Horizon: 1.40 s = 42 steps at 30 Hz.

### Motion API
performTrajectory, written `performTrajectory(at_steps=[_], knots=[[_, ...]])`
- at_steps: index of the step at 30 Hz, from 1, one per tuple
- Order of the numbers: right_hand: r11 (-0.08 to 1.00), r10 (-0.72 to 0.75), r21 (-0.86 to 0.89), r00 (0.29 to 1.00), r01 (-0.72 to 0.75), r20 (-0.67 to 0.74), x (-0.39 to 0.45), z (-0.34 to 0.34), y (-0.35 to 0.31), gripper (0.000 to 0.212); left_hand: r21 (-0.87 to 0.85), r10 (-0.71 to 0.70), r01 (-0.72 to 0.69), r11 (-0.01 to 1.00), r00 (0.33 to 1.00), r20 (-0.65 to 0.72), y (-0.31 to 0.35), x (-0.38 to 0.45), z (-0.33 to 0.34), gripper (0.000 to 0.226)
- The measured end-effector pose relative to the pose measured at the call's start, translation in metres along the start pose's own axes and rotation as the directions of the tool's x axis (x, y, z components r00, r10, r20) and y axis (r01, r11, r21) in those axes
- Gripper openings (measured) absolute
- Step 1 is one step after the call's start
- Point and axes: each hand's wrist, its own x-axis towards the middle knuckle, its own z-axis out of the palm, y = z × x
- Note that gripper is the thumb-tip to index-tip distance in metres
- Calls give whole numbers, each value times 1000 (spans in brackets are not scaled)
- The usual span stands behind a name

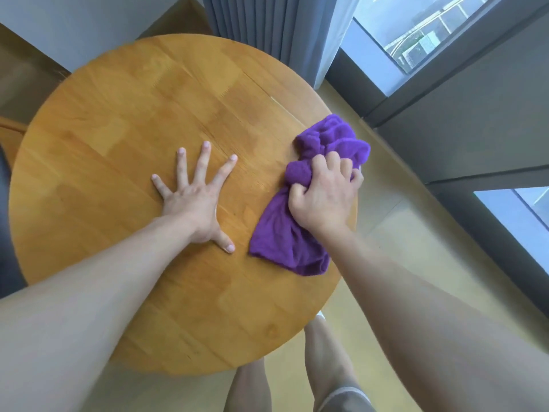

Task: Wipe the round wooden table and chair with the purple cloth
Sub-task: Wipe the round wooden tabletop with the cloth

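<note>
Right now the right hand [322,194] squeezes one purple cloth [285,233] at the right edge of the round wooden surface [118,114]. One left hand [193,203] lies flat beside it, fingers spread wide. Bare wood stretches away to the left and far edges.

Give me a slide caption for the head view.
Right hand wipes round wooden table with purple cloth; left hand braces flat.

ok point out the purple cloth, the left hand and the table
purple cloth [277,233]: head view, flat lower part
left hand [190,203]: head view, back of the hand
table [118,114]: head view, bare top
</note>
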Motion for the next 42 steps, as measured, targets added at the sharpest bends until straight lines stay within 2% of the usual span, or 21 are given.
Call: performTrajectory(at_steps=[1,2,3,5,6,8,10,11,12,17,19,23,26,28,30,31,34,36,38,40,42], knots=[[995,91,47,996,-90,-21,-19,3,-9,25,-1,1,-1,1000,1000,3,0,0,-1,172],[990,115,80,993,-113,-19,-43,6,-14,26,3,3,-3,1000,1000,6,0,-1,0,172],[994,72,84,997,-72,7,-70,8,-15,28,10,5,-5,1000,1000,10,0,-1,1,172],[981,-193,55,974,188,120,-116,8,-7,32,12,3,-3,1000,1000,14,-1,0,2,173],[931,-364,55,913,360,183,-128,7,3,34,9,0,0,1000,1000,13,-2,0,2,173],[757,-644,111,708,643,290,-114,2,24,38,3,-1,1,1000,1000,6,-2,2,2,174],[585,-790,158,514,796,334,-68,-2,31,37,-18,-5,5,1000,1000,-4,-4,5,1,175],[553,-810,157,484,819,331,-42,-3,28,35,-29,-2,1,1000,1000,-9,-5,6,1,175],[559,-809,136,501,818,307,-16,-3,22,34,-35,4,-5,999,1000,-20,-5,7,3,176],[789,-608,-6,783,614,132,81,8,-52,30,-25,-6,5,1000,999,-50,-6,8,12,172],[837,-540,-22,831,547,135,105,12,-78,27,-16,-13,13,1000,999,-47,-7,8,11,171],[813,-575,5,801,583,166,120,14,-86,22,-19,8,-10,1000,998,-68,-8,7,14,171],[822,-563,24,806,569,183,120,12,-85,19,-104,16,-34,994,985,-173,-14,6,15,153],[847,-521,12,826,531,216,114,9,-89,23,-224,-130,75,972,961,-244,-22,10,8,146],[862,-491,-9,839,507,234,99,8,-89,27,-326,-312,238,915,929,-197,-32,16,2,155],[858,-494,-20,837,513,237,88,9,-88,27,-353,-348,277,894,925,-155,-36,20,1,158],[782,-605,-12,764,623,227,65,13,-76,28,-374,-339,281,884,935,-99,-44,28,5,159],[679,-715,20,655,734,246,75,12,-69,29,-369,-333,283,885,940,-78,-44,28,4,159],[584,-768,0,552,812,323,96,10,-78,29,-362,-335,290,886,940,-65,-45,29,1,160],[580,-723,-40,537,813,433,114,7,-103,29,-358,-328,287,889,943,-58,-44,27,-1,160],[646,-642,-67,589,760,491,124,10,-137,30,-358,-310,270,894,949,-60,-43,23,-1,161]])
